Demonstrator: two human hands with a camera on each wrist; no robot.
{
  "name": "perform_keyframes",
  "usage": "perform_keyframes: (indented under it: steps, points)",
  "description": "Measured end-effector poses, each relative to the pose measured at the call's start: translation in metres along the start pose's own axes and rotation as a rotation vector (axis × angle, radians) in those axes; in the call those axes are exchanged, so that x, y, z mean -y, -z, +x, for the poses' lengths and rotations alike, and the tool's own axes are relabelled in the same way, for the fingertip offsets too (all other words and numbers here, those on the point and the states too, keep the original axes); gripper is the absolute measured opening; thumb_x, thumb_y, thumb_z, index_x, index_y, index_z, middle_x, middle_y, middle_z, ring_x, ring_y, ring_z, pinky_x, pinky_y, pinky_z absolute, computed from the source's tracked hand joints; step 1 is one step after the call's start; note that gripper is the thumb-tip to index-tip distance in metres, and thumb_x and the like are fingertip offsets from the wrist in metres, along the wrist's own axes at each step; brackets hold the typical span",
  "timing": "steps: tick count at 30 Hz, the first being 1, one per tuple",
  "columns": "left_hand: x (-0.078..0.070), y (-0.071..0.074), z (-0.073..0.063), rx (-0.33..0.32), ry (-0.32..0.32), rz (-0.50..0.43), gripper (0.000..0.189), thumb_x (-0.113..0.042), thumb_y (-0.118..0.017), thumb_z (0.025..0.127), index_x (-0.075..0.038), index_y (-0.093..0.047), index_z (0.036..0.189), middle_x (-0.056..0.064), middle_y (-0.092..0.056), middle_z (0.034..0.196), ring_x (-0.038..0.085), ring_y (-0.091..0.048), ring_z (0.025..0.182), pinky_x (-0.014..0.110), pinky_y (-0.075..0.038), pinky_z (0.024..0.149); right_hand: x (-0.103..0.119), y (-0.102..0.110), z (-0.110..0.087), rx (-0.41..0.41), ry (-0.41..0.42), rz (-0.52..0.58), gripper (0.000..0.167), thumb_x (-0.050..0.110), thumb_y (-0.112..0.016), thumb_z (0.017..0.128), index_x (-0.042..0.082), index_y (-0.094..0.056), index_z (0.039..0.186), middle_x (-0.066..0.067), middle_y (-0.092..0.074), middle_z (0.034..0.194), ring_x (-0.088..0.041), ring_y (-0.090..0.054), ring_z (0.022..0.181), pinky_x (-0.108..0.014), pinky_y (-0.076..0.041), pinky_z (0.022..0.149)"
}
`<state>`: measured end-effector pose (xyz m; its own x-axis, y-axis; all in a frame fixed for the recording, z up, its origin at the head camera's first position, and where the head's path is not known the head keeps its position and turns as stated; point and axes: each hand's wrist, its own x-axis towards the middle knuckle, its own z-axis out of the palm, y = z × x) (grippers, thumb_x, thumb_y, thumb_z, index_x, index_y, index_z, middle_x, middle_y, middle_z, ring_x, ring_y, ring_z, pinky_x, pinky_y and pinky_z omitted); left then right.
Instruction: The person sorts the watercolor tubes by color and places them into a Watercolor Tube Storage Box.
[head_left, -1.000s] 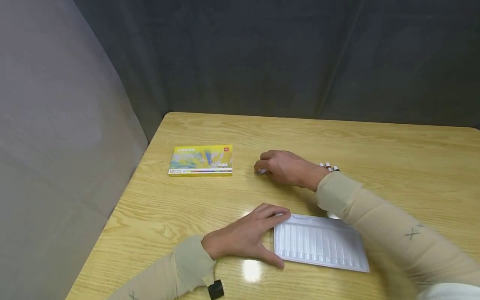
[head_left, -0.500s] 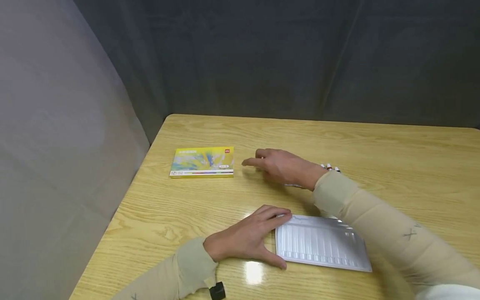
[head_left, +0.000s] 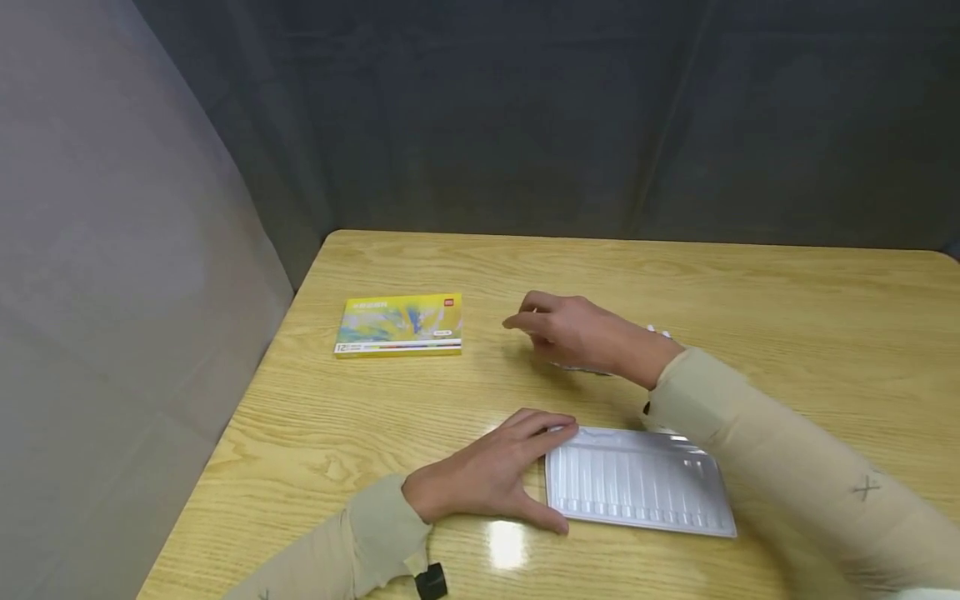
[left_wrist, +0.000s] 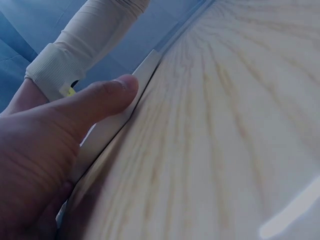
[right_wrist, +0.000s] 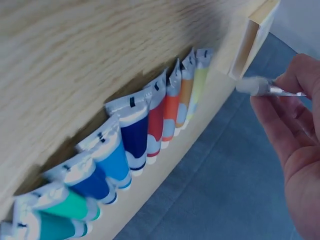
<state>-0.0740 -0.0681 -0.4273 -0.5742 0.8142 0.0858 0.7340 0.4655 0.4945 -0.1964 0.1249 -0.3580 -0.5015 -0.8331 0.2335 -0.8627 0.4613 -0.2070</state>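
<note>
My left hand (head_left: 495,475) grips the left end of a white plastic paint tray (head_left: 637,483), thumb at the front corner and fingers at the back corner. In the left wrist view the thumb (left_wrist: 110,97) lies against the tray's side wall. Farther back, my right hand (head_left: 581,333) is raised above the table. The right wrist view shows it pinching a small white-and-silver paint tube (right_wrist: 260,86) between thumb and fingers. Beneath that hand lies a row of paint tubes (right_wrist: 137,132) in blues, greens, reds, orange and yellow. In the head view the hand hides most of them.
A flat yellow paint box (head_left: 401,325) lies at the back left of the wooden table (head_left: 300,433), left of the right hand. Dark cloth (head_left: 487,117) hangs behind the table and grey cloth (head_left: 135,292) on the left.
The right hand first held a tube low at the row's left end, then reached slightly left with the index finger extended. Now it has drawn back right. The left hand stays on the tray.
</note>
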Motion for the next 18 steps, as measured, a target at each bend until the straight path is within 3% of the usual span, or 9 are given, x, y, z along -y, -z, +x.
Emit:
perform_keyframes:
  steps: [8, 15, 18]
  points:
    - [0.001, 0.000, 0.000, 0.001, 0.009, 0.014, 0.109, -0.065, -0.082, 0.078, -0.011, -0.036, 0.161, 0.000, -0.041, 0.163, 0.015, -0.039, 0.150, 0.030, -0.039, 0.125, 0.002, 0.008, -0.022, -0.117, -0.090, 0.108, 0.037, -0.001, -0.072, 0.088, 0.006, -0.074, 0.124, -0.003, -0.068, 0.098, -0.010, -0.067, 0.081, -0.027, -0.062, 0.073]
    - [-0.001, 0.001, 0.000, 0.000, 0.032, -0.020, 0.109, -0.061, -0.085, 0.077, -0.011, -0.036, 0.161, 0.000, -0.041, 0.163, 0.015, -0.039, 0.150, 0.030, -0.038, 0.125, 0.008, 0.012, -0.045, -0.200, -0.305, 0.340, 0.036, 0.004, -0.074, 0.090, 0.011, -0.074, 0.125, -0.002, -0.074, 0.106, -0.016, -0.075, 0.093, -0.032, -0.066, 0.080]
    - [-0.003, 0.001, 0.000, 0.005, 0.046, -0.030, 0.109, -0.059, -0.086, 0.077, -0.012, -0.036, 0.161, 0.000, -0.040, 0.164, 0.015, -0.038, 0.150, 0.029, -0.038, 0.125, 0.011, 0.012, -0.053, -0.224, -0.373, 0.389, 0.037, 0.004, -0.074, 0.091, 0.013, -0.073, 0.126, -0.003, -0.075, 0.110, -0.016, -0.075, 0.094, -0.036, -0.066, 0.083]
